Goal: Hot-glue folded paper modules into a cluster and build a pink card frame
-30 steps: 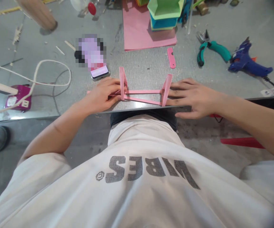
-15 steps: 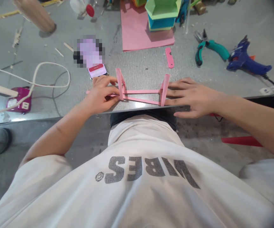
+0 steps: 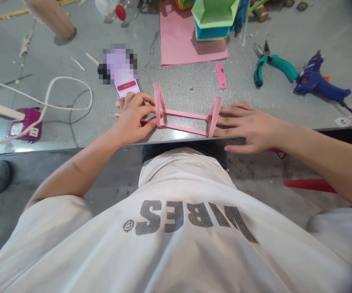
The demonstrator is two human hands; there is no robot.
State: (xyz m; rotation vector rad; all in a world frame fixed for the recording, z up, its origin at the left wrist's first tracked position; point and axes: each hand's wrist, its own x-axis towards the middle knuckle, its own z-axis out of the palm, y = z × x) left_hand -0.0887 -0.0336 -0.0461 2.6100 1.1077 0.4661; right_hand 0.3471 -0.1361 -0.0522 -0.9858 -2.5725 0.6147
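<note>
A pink frame (image 3: 186,128) of thin strips lies near the table's front edge, with an upright piece at each end. My left hand (image 3: 133,118) is at its left upright, fingers bent and pinched on the frame, with strip ends showing beyond the hand. At the right upright, my right hand (image 3: 249,127) lies with its fingers spread and the fingertips touching the frame's right end. A small pink cutter (image 3: 221,76) lies behind the frame.
A phone (image 3: 129,86) lies behind my left hand. Farther back are pink sheets (image 3: 176,49) under folded paper boxes (image 3: 212,20). Pliers (image 3: 281,67) and a blue glue gun (image 3: 325,81) lie at right, a purple power adapter (image 3: 26,126) with white cable at left.
The frame's left end has moved slightly away from the table edge with my left hand, so the frame now sits more slanted. My right hand has barely moved.
</note>
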